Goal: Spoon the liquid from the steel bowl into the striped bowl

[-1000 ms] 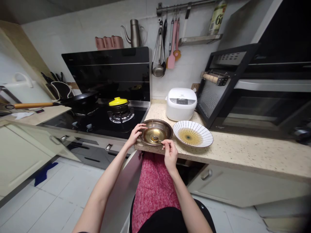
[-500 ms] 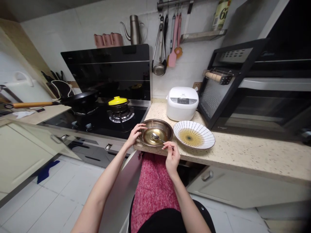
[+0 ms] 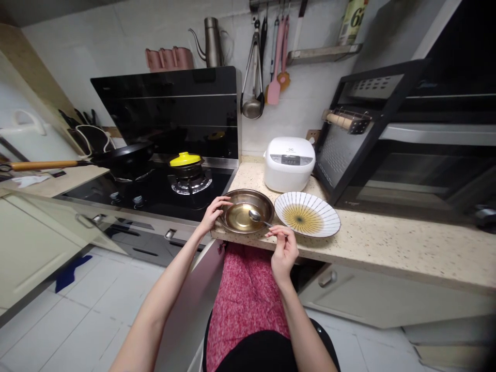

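Observation:
A shallow metal bowl [image 3: 232, 227] sits at the counter's front edge, with clear yellowish liquid in its bottom. My left hand [image 3: 212, 213] grips its left rim, fingers reaching over the edge. Pinched in my right hand [image 3: 283, 249] is the handle of a metal spoon [image 3: 254, 215]. The spoon's head is over the bowl's right half; whether it touches the liquid is hard to tell. Just right of the bowl lies a white plate [image 3: 329, 219] with dark radiating lines and a yellow centre.
Behind the plate stands a white rice cooker [image 3: 289, 173]. On the hob to the left are a small pot with a yellow lid [image 3: 186, 159] and a wok [image 3: 129, 155] with a wooden handle. A black oven [image 3: 422, 175] is on the right. An open cabinet door [image 3: 201, 274] hangs below.
My right hand and the spoon have moved right, from the middle of the bowl towards its right side. My left hand stays on the rim. The view has shifted slightly.

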Motion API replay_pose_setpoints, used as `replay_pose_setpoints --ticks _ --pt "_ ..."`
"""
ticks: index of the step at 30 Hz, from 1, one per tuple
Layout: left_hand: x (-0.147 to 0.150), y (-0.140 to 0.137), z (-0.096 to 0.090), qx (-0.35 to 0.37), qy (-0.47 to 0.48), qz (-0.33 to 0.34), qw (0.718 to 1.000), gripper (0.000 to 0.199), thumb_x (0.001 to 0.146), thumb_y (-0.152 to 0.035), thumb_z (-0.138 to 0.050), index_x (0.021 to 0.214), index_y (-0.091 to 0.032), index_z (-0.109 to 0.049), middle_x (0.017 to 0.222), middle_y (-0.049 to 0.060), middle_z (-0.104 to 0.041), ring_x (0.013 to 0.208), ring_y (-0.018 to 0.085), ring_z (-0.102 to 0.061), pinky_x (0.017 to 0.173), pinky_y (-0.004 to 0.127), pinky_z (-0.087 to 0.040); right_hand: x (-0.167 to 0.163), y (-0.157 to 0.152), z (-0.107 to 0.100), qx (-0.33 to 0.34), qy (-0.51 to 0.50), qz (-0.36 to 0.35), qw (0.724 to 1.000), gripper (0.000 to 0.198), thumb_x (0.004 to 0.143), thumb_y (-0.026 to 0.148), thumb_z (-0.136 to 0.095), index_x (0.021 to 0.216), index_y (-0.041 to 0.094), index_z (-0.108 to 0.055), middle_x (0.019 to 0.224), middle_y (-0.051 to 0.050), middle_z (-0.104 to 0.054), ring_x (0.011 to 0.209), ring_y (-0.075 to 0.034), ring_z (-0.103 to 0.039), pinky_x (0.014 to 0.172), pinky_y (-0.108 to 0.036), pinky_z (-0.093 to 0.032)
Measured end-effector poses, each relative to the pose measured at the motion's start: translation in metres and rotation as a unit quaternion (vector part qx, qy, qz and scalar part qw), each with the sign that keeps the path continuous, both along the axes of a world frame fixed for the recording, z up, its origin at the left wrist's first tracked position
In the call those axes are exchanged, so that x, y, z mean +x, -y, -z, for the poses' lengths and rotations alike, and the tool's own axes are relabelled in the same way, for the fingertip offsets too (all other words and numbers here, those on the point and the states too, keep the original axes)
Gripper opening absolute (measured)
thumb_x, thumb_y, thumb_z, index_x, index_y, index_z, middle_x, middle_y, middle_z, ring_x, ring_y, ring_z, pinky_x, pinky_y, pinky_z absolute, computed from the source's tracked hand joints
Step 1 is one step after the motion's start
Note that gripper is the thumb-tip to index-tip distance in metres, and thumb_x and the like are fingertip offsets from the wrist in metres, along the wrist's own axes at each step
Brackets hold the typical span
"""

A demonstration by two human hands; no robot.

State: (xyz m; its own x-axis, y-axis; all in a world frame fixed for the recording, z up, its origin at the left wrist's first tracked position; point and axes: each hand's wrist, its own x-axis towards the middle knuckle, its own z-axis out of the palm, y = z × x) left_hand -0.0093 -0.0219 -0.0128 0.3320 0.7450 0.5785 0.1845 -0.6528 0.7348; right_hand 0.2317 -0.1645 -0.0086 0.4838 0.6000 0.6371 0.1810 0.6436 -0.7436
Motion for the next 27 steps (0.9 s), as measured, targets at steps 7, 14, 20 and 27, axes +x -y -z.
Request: replay_pose_setpoints --ticks 7,14,20,27 --pt "0.001 -0.001 0.000 0.005 0.004 0.000 1.000 0.040 0.082 -0.021 -0.050 0.111 -0.018 -0.077 0.137 0.012 -0.064 0.132 0.033 -0.055 0.120 0.054 -0.038 0.013 0.006 -0.018 0.030 -0.022 0.033 0.999 0.025 0.105 0.036 -0.052 0.089 0.020 -0.063 0.086 -0.003 -0.066 0.074 -0.015 -0.065 0.071 -0.032 -0.057" --pt "0.000 -0.001 0.002 0.006 0.000 -0.004 1.000 0.040 0.083 -0.020 -0.049 0.111 -0.018 -0.077 0.137 0.011 -0.064 0.132 0.033 -0.055 0.119 0.054 -0.039 0.035 0.012 -0.031 0.042 -0.034 0.096 0.994 0.024 0.104 0.037 -0.053 0.089 0.020 -0.062 0.088 -0.003 -0.065 0.075 -0.015 -0.065 0.073 -0.033 -0.057" --pt "0.001 -0.002 0.002 0.003 0.011 0.002 1.000 0.040 0.082 -0.020 -0.050 0.111 -0.019 -0.078 0.135 0.011 -0.065 0.131 0.033 -0.055 0.120 0.054 -0.038 0.050 0.010 -0.027 0.047 -0.033 0.128 0.990 0.026 0.103 0.039 -0.054 0.087 0.020 -0.061 0.086 -0.004 -0.064 0.074 -0.016 -0.064 0.072 -0.033 -0.057" --pt "0.001 -0.001 0.000 0.001 0.011 0.005 1.000 0.039 0.083 -0.021 -0.051 0.111 -0.019 -0.078 0.137 0.011 -0.064 0.132 0.033 -0.055 0.120 0.054 -0.037 0.053 0.010 -0.021 0.043 0.022 0.132 0.990 0.024 0.104 0.035 -0.052 0.089 0.020 -0.062 0.086 -0.004 -0.064 0.076 -0.016 -0.063 0.073 -0.032 -0.055"
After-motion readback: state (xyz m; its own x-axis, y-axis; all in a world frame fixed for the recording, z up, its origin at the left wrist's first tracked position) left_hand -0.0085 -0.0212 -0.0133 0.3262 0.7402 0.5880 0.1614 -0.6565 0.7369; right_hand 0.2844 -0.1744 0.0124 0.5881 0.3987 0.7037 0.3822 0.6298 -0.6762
